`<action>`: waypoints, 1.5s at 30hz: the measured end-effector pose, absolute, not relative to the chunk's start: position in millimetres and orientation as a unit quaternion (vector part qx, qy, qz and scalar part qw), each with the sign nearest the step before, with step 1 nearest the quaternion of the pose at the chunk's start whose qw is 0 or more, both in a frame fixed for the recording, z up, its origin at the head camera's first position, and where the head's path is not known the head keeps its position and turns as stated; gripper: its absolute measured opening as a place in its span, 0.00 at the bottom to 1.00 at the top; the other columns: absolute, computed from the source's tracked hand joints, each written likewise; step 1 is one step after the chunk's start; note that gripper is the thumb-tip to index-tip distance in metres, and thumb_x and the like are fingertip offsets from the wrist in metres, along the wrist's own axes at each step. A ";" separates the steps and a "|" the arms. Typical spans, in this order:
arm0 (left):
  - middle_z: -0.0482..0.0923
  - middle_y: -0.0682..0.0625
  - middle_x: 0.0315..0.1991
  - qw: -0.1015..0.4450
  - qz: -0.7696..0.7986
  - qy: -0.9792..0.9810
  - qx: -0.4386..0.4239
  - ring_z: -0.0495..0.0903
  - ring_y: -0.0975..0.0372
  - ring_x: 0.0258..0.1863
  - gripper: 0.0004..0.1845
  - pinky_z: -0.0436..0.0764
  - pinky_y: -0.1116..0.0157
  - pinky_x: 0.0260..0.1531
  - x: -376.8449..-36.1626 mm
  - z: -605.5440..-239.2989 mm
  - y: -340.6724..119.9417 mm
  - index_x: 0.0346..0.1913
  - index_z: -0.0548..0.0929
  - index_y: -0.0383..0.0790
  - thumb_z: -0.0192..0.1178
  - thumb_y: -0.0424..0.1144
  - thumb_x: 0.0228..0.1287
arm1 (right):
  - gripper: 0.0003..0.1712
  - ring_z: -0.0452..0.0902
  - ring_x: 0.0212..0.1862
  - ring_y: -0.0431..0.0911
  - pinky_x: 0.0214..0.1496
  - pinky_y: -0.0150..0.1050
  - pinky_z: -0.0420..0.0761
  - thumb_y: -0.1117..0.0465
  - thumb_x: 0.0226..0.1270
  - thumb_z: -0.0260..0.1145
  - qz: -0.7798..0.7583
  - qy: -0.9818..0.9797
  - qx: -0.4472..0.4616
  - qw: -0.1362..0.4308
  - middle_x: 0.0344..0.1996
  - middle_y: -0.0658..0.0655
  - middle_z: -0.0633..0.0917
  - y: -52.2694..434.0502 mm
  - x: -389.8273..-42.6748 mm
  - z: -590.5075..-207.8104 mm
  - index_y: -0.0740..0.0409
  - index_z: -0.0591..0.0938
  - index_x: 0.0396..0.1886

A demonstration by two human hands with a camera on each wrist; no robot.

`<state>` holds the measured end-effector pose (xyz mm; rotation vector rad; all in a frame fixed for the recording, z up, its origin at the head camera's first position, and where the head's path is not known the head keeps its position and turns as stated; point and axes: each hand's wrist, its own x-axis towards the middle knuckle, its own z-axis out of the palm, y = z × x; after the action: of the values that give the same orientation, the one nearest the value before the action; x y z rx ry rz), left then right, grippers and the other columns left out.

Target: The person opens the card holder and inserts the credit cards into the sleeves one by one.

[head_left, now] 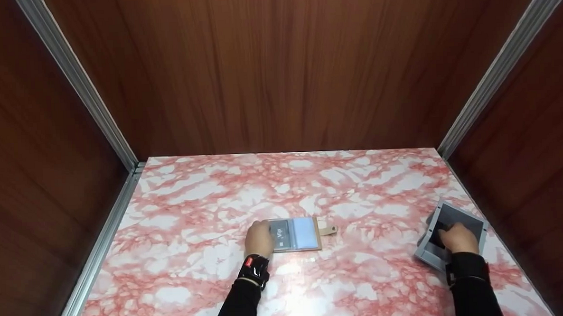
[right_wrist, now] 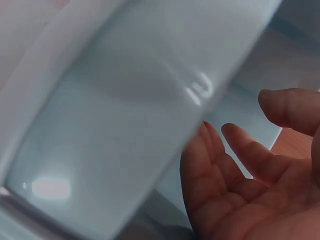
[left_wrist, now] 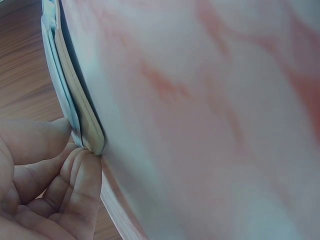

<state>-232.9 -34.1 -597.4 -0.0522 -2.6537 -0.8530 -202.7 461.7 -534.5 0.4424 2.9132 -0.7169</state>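
An open card holder (head_left: 298,234) with a tan cover and a small strap lies at the middle of the pink marbled table (head_left: 207,194). It shows grey and pale blue card sleeves. My left hand (head_left: 259,239) lies over its left half. In the left wrist view the thumb and curled fingertips (left_wrist: 87,167) pinch the holder's edge (left_wrist: 82,120). At the right, my right hand (head_left: 457,238) reaches into a grey tray (head_left: 469,221), fingers on a dark card (head_left: 438,233). The right wrist view shows loosely bent fingers (right_wrist: 235,160) against the tray's pale surface (right_wrist: 115,125), gripping nothing.
Dark wood panels wall in the table at the back and both sides, with metal rails (head_left: 94,114) in the corners. The tray sits close to the table's right edge. Both arms wear black sleeves, and the left wrist carries a black band (head_left: 254,268).
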 end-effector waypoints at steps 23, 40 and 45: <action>0.75 0.42 0.24 0.168 -0.296 -0.940 -0.017 0.79 0.45 0.29 0.06 0.77 0.50 0.31 -229.9 -593.8 -33.1 0.23 0.79 0.34 0.66 0.23 0.47 | 0.30 0.74 0.51 0.73 0.55 0.61 0.73 0.55 0.72 0.50 -0.222 0.958 0.133 0.123 0.49 0.84 0.75 463.0 -207.8 -539.5 0.86 0.74 0.46; 0.76 0.40 0.25 0.178 -0.290 -0.940 -0.020 0.80 0.43 0.29 0.05 0.78 0.49 0.32 -231.4 -597.0 -33.3 0.26 0.81 0.33 0.67 0.24 0.47 | 0.31 0.74 0.51 0.73 0.55 0.60 0.73 0.54 0.72 0.51 -0.229 0.956 0.145 0.113 0.49 0.84 0.75 461.7 -207.4 -540.1 0.86 0.73 0.47; 0.76 0.40 0.25 0.183 -0.289 -0.939 -0.021 0.80 0.44 0.29 0.05 0.78 0.49 0.31 -233.0 -599.3 -33.7 0.25 0.80 0.33 0.66 0.24 0.47 | 0.31 0.74 0.51 0.73 0.55 0.61 0.73 0.54 0.72 0.52 -0.232 0.955 0.150 0.109 0.49 0.83 0.75 461.9 -207.4 -539.8 0.87 0.73 0.47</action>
<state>-233.0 -33.7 -599.3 -0.0602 -2.6506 -0.8168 -207.4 461.9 -539.8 0.4416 2.8079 -0.6808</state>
